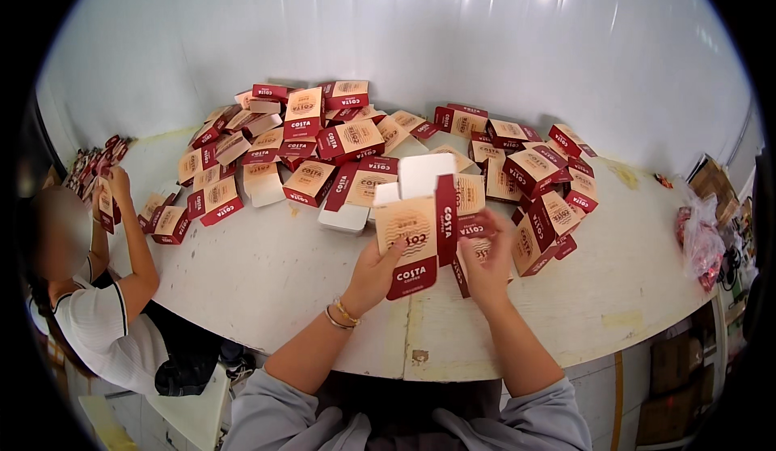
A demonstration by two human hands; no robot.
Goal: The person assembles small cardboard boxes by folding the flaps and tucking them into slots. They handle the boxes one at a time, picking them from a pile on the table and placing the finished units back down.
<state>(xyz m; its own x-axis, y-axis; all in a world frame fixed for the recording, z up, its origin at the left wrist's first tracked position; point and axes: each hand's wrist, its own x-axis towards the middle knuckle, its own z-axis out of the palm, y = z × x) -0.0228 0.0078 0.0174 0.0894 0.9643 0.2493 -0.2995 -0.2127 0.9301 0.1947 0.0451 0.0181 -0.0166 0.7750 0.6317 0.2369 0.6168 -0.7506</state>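
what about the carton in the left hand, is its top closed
No, the carton in the left hand has a white flap sticking up.

Perhaps forty-odd cartons [310, 181], two bracelets [346, 312]

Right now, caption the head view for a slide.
Left hand holding an open red-and-cream carton, right hand beside it, over a white table piled with similar boxes.
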